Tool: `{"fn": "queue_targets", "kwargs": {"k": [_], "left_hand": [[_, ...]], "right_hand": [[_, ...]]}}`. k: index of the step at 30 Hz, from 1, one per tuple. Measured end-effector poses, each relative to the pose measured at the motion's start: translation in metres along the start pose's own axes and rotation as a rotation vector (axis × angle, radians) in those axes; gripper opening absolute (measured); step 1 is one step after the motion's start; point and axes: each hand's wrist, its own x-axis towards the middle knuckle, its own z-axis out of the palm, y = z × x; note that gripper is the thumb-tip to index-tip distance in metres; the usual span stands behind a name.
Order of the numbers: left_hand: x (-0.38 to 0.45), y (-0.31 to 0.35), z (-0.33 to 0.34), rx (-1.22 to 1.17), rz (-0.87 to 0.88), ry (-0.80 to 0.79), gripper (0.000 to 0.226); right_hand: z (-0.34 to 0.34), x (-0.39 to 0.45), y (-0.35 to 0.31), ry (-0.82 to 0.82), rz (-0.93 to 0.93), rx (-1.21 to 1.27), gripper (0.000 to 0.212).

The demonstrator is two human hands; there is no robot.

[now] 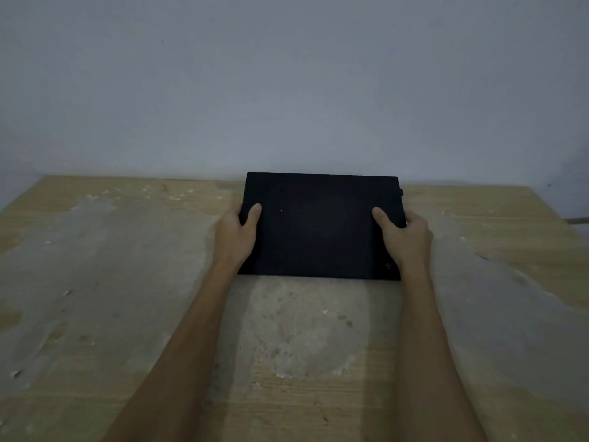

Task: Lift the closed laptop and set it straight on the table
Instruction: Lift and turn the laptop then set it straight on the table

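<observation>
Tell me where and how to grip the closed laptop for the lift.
Grip the laptop by its two short side edges, one hand from each side, as the left hand and right hand do here: thumbs on the lid, fingers apparently curled under the edges, though hidden. It is a thin, wide, flat slab on the table, so a two-sided hold should keep it level.

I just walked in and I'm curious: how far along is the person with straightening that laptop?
Done: the laptop is closed, and the left hand and right hand grip its two sides, thumbs on the lid. In hand: it is being held, its far edge up by the wall; whether it is off the table I cannot tell. Left: set it flat and square, then let go.
</observation>
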Motion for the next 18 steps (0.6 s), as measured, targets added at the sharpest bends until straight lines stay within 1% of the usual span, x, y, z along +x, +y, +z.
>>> {"fn": "queue_targets", "kwargs": {"k": [2, 4, 7, 10, 18], "left_hand": [[0.000, -0.001, 0.000, 0.011, -0.002, 0.022, 0.021], [0.000, -0.002, -0.001, 0.021, 0.012, 0.043, 0.021], [0.003, -0.008, -0.004, 0.054, 0.043, 0.061, 0.028], [0.006, -0.012, -0.008, 0.119, 0.035, 0.057, 0.036], [0.008, -0.014, -0.007, 0.175, -0.001, 0.014, 0.035]], "right_hand": [[0.002, 0.001, 0.002, 0.005, 0.009, -0.006, 0.039], [0.004, 0.003, 0.003, 0.015, -0.003, -0.016, 0.039], [0.009, 0.004, 0.005, 0.018, -0.023, -0.043, 0.046], [0.012, 0.008, 0.009, -0.003, 0.003, -0.105, 0.052], [0.011, 0.015, 0.019, -0.076, 0.038, -0.165, 0.039]]}}
